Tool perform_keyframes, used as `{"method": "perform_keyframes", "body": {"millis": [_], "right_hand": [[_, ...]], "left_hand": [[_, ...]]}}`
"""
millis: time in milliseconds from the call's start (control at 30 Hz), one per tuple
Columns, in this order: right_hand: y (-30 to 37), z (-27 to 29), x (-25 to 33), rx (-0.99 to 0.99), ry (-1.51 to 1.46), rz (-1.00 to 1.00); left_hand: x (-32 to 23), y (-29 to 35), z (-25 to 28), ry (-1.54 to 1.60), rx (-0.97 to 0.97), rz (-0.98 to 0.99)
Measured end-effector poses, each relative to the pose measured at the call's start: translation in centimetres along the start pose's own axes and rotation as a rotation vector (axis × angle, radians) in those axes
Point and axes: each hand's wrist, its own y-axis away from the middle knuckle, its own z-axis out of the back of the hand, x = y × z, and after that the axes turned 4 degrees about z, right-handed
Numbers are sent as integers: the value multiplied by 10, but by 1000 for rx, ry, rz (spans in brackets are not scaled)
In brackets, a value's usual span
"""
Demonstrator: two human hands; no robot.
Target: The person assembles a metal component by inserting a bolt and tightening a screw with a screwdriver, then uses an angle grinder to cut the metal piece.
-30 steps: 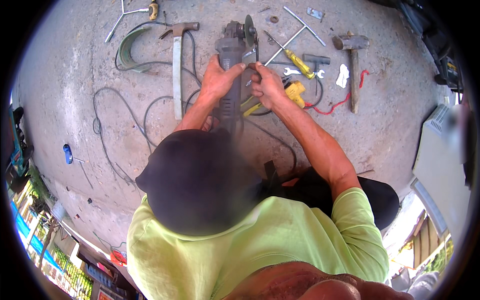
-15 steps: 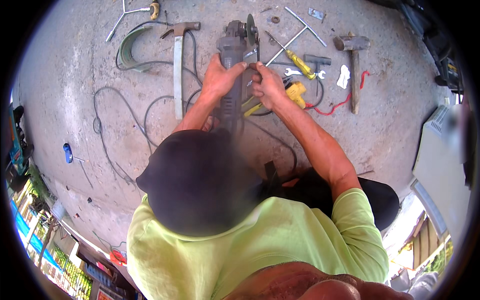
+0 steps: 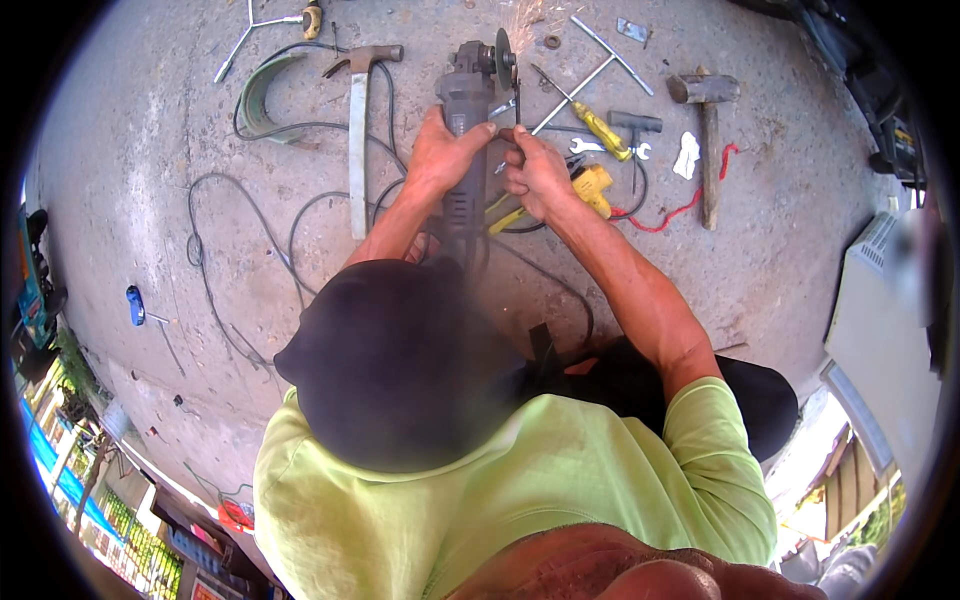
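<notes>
My left hand (image 3: pixel 442 158) is closed around the body of a grey angle grinder (image 3: pixel 466 100), which lies along the concrete floor with its head pointing away from me. The cutting disc (image 3: pixel 503 58) stands upright on the right side of the head. Beside it, my right hand (image 3: pixel 537 174) pinches a thin dark metal rod (image 3: pixel 517 98) between thumb and fingers. The rod's far end meets the disc's right face or edge; which one I cannot tell. Sparks (image 3: pixel 520 15) spray away beyond the disc. A dark blurred round shape hides the grinder's rear end.
Left of the grinder lie a claw hammer (image 3: pixel 358 140), a curved metal piece (image 3: pixel 262 100) and looping black cable (image 3: pixel 205 235). To the right are a yellow-handled screwdriver (image 3: pixel 603 130), a T-handle wrench (image 3: pixel 612 52), a yellow tool (image 3: pixel 592 190), a spanner (image 3: pixel 585 146) and a mallet (image 3: pixel 710 150).
Sparks now fly from the disc toward the far edge, where none showed before. Both hands, the grinder and the rod have barely shifted.
</notes>
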Motion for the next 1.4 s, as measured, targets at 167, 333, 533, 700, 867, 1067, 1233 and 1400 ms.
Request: {"method": "perform_keyframes", "body": {"millis": [167, 333, 533, 700, 867, 1067, 1233, 1400], "right_hand": [[0, 1, 0, 1, 1, -4], [0, -1, 1, 3, -2, -8], [3, -3, 1, 5, -1, -6], [2, -2, 1, 16, 7, -9], [2, -2, 1, 8, 12, -8], [2, -2, 1, 6, 7, -17], [4, -4, 3, -3, 8, -19], [1, -2, 2, 14, -13, -20]], "left_hand": [[-4, 0, -1, 0, 2, 9], [10, -10, -4, -22, -10, 0], [7, -12, -5, -22, -13, 12], [8, -16, -6, -19, -8, 1], [8, -16, -7, -8, -7, -2], [6, -16, -6, 7, 4, -6], [3, -12, -6, -14, -15, -4], [7, -13, -7, 4, -11, -3]]}}
